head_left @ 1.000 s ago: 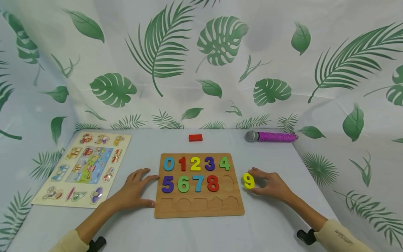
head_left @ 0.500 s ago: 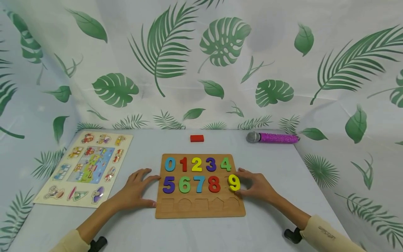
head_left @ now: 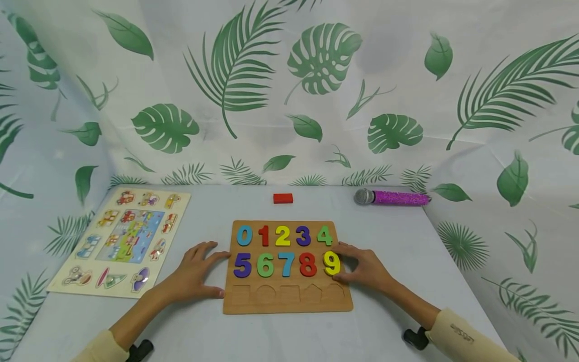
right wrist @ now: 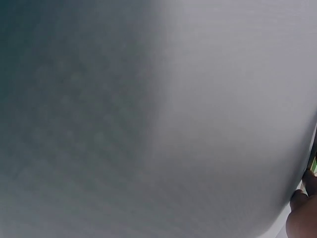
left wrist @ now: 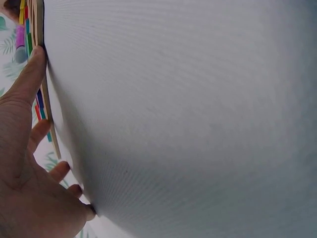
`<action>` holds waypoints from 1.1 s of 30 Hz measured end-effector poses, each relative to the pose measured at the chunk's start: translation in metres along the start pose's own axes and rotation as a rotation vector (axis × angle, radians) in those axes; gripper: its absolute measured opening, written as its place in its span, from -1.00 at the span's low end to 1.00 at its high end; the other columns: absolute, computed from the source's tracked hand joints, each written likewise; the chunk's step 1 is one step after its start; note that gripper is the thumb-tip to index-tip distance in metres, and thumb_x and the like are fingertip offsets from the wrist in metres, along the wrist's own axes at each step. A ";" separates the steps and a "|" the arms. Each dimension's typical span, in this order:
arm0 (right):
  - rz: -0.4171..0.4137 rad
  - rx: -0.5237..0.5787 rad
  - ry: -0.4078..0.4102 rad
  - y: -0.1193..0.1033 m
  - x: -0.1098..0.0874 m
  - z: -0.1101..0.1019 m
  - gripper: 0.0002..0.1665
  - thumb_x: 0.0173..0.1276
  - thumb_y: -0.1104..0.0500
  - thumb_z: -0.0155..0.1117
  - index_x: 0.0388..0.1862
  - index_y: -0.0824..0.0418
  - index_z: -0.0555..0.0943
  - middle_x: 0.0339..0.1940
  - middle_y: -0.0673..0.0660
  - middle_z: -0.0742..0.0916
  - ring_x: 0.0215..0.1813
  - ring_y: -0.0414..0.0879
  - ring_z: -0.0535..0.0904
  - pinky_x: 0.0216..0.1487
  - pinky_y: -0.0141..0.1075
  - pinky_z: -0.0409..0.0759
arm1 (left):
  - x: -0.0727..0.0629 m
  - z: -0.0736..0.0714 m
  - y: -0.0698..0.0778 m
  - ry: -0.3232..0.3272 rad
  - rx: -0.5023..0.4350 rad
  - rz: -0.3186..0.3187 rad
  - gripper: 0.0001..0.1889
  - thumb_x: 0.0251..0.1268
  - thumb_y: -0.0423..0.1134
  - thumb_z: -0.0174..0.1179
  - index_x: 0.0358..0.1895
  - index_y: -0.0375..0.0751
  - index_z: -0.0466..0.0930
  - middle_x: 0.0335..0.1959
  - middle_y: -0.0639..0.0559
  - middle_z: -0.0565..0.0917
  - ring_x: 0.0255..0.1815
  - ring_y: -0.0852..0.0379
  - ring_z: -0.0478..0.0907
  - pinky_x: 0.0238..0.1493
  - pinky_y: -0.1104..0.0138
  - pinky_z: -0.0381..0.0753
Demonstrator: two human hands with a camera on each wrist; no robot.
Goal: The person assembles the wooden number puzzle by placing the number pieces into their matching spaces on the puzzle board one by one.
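A wooden number board (head_left: 289, 279) lies flat on the table with colored numerals 0 to 8 in two rows and outlined shapes along its bottom row. My right hand (head_left: 368, 269) pinches the yellow number 9 (head_left: 332, 263) between thumb and fingers, over its place at the right end of the second row, beside the red 8 (head_left: 308, 264). My left hand (head_left: 192, 274) is spread at the board's left edge, thumb and index fingertips touching it. In the left wrist view the left hand (left wrist: 29, 168) shows along that edge; the right wrist view catches only part of the right hand (right wrist: 303, 218).
A picture puzzle board (head_left: 119, 241) lies at the left. Behind the number board sits a small red block (head_left: 283, 198), and a purple glittery microphone (head_left: 393, 197) lies at the back right. A leaf-patterned cloth (head_left: 253, 100) hangs behind the white table.
The right hand has carried the yellow 9 leftward from beside the board onto the right end of its second row. The left hand keeps its place at the edge.
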State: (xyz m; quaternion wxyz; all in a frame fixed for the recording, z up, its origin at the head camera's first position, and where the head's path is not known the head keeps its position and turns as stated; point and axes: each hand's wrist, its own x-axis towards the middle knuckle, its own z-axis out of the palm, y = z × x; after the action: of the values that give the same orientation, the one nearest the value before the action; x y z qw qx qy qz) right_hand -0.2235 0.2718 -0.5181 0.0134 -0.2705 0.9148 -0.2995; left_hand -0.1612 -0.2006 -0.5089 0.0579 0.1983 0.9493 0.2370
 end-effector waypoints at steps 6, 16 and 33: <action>0.045 -0.006 -0.021 -0.006 0.000 -0.002 -0.18 -0.02 -0.20 0.61 0.24 0.03 0.63 0.26 0.12 0.62 0.36 0.16 0.44 0.30 0.13 0.39 | 0.000 0.001 0.000 0.005 -0.002 0.002 -0.03 -0.15 0.33 0.46 0.43 0.09 0.37 0.46 -0.26 0.15 0.45 -0.45 -0.05 0.29 -0.41 0.07; 0.053 -0.011 -0.021 -0.006 -0.001 -0.001 -0.18 -0.05 -0.21 0.62 0.22 0.03 0.65 0.28 0.16 0.60 0.35 0.17 0.44 0.30 0.14 0.39 | 0.000 0.001 0.001 -0.002 -0.002 0.007 -0.03 -0.14 0.33 0.46 0.43 0.08 0.37 0.46 -0.27 0.14 0.44 -0.46 -0.05 0.29 -0.41 0.07; 0.053 -0.009 -0.059 -0.006 0.003 0.003 -0.15 -0.01 -0.28 0.56 0.25 0.05 0.63 0.31 0.15 0.58 0.38 0.22 0.39 0.37 0.18 0.26 | 0.000 -0.002 -0.002 -0.002 0.000 0.004 -0.04 -0.15 0.29 0.49 0.42 0.07 0.38 0.45 -0.29 0.16 0.44 -0.47 -0.04 0.29 -0.41 0.06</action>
State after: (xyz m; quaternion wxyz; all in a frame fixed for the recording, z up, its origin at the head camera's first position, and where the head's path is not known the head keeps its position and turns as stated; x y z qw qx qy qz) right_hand -0.2228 0.2644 -0.5164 0.0471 -0.2552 0.9221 -0.2869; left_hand -0.1619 -0.2030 -0.5078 0.0584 0.2004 0.9488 0.2371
